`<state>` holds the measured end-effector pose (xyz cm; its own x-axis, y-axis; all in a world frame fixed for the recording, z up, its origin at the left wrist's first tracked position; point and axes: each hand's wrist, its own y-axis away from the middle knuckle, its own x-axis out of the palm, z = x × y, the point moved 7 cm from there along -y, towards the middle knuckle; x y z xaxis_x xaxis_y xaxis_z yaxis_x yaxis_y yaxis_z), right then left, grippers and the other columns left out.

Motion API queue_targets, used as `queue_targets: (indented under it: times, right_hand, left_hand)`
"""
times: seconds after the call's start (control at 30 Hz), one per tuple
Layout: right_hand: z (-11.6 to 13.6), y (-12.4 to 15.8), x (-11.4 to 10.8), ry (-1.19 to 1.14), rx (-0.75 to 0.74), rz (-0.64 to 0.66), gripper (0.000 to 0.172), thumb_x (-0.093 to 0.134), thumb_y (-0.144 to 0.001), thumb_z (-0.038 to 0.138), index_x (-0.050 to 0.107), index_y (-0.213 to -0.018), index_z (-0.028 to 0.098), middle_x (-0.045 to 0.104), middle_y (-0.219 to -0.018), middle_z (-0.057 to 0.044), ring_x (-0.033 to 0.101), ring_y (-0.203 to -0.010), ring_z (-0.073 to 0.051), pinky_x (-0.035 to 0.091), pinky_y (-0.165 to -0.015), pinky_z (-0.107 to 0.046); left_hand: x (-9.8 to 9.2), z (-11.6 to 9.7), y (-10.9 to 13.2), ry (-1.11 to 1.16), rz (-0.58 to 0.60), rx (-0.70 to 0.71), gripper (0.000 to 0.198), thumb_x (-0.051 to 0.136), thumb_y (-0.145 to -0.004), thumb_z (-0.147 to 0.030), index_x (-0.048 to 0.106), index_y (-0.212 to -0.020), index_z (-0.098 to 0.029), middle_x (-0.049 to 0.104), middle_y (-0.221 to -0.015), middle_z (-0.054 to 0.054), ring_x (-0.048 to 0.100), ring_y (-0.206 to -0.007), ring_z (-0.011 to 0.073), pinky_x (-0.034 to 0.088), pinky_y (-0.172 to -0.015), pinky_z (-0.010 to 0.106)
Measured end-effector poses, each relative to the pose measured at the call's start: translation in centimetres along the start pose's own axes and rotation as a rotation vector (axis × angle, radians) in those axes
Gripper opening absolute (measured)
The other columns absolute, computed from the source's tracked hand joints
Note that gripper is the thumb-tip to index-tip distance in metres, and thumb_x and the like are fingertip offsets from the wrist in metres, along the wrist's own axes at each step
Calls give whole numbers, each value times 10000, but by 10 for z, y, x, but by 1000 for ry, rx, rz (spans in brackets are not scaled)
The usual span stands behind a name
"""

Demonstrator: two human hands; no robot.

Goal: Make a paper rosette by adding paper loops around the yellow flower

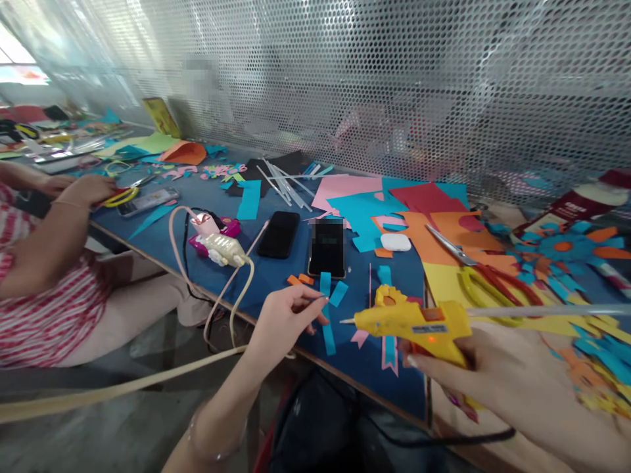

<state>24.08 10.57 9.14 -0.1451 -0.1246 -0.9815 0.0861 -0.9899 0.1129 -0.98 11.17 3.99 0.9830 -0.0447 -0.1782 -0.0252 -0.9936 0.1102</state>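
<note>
My right hand (pixel 473 374) is wrapped around the grip of a yellow hot glue gun (pixel 414 323), with an orange light glowing on its side. The nozzle points left toward my left hand, and a long clear glue stick (pixel 547 311) sticks out of the back. Thumb and forefinger of my left hand (pixel 288 318) are pinched together over a blue paper strip (pixel 328 336); whatever they hold is too small to make out. Close by lie another blue paper piece (pixel 338 293) and small orange pieces (pixel 300 280). A yellow paper flower (pixel 390 295) and pink-and-blue ribbon strips (pixel 390 355) are partly behind the gun.
Two phones (pixel 279 234) (pixel 327 249), a white case (pixel 395 242) and a power strip with cords (pixel 221 249) lie ahead. Pliers (pixel 488 276), coloured paper (pixel 444 230), a bottle (pixel 576 203) and blue-orange paper flowers (pixel 564 247) are right. A co-worker's hand (pixel 91 190) holds scissors at left.
</note>
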Motion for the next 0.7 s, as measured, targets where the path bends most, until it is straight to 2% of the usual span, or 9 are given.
queue_targets:
  times: [0.1,0.17,0.27,0.4,0.5,0.7]
  right_hand:
    - [15,5,0,63,4,61,447,556,-709,639,522,-468,263,327,-319,18,375,-325,-162,246,-393,-285]
    - [27,9,-3,87,-83,29,380,572,-742,574,601,-541,252,300,-330,35,352,-326,-156,258,-392,-287]
    - [39,13,-4,105,-249,-51,281,599,-764,490,662,-643,244,317,-375,32,387,-378,-167,288,-414,-287]
    - [42,13,-1,111,-386,-101,302,623,-722,504,591,-556,253,305,-394,26,415,-411,-172,273,-416,-278]
    - [46,14,3,101,-446,-85,286,620,-731,469,574,-551,252,397,-439,13,388,-390,-140,213,-392,-268]
    - [45,17,6,56,-416,-66,244,654,-682,406,554,-531,243,492,-481,0,431,-403,-137,219,-384,-264]
  left_hand:
    - [3,5,-5,-66,17,-15,213,600,-833,-349,678,-869,-154,732,-692,34,542,-454,81,473,-466,171]
    - [3,7,-5,-98,18,-30,211,593,-836,-351,686,-870,-166,739,-700,30,567,-475,96,460,-441,168]
    - [4,7,-3,-139,23,-12,199,586,-840,-350,701,-872,-190,743,-705,18,637,-571,129,444,-432,161]
    - [6,7,-2,-214,23,49,184,585,-845,-339,716,-864,-211,744,-701,-1,644,-567,130,438,-451,171]
    - [6,7,-2,-255,22,72,188,577,-852,-342,720,-859,-221,744,-704,-11,629,-538,126,450,-476,186]
    - [7,7,-2,-293,42,84,199,566,-861,-359,723,-869,-236,746,-715,-15,678,-635,156,482,-533,204]
